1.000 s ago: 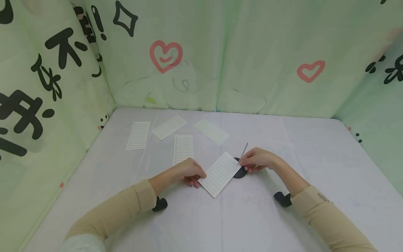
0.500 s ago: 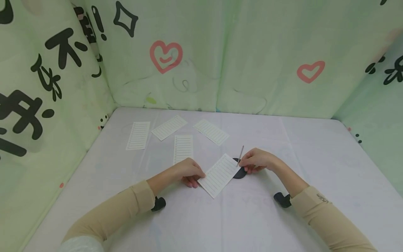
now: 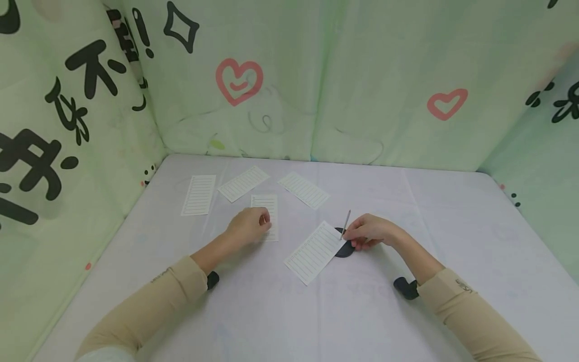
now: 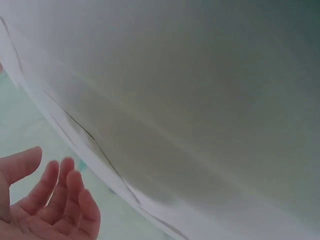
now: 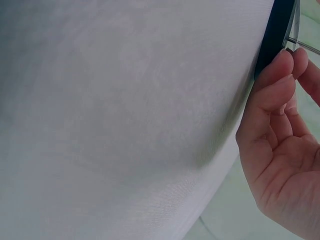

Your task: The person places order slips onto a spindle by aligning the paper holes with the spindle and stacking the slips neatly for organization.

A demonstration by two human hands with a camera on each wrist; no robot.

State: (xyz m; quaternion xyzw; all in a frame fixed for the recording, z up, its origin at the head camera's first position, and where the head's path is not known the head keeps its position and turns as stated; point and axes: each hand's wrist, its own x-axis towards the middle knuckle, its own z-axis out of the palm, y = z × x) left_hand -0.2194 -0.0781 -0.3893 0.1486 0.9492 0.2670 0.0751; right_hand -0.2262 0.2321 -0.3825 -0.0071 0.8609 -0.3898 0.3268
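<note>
A white lined card (image 3: pixel 313 254) lies tilted over the black round base (image 3: pixel 346 250) of a bill spike, whose thin metal spike (image 3: pixel 346 221) rises at the card's right corner. My right hand (image 3: pixel 370 231) pinches that corner with thumb and fingertips, right beside the spike. The right wrist view shows the dark base (image 5: pixel 274 42) close behind the fingers and the thin rod (image 5: pixel 307 46) sticking out past them. My left hand (image 3: pixel 249 224) holds nothing and hovers over another lined card (image 3: pixel 267 201), partly covering it. Its thumb and bent fingers (image 4: pixel 70 200) stand apart in the left wrist view.
Three more lined cards lie farther back: one at the left (image 3: pixel 199 195), one slanted card (image 3: pixel 243 184) beside it, and another slanted card (image 3: pixel 304 189) to the right. A white cloth covers the table (image 3: pixel 434 211). Green printed curtains (image 3: pixel 371 75) enclose the back and sides.
My left hand has let go of the tilted card's left corner and moved left and back over the middle card. The spike leans less than before, and my right hand has hardly moved.
</note>
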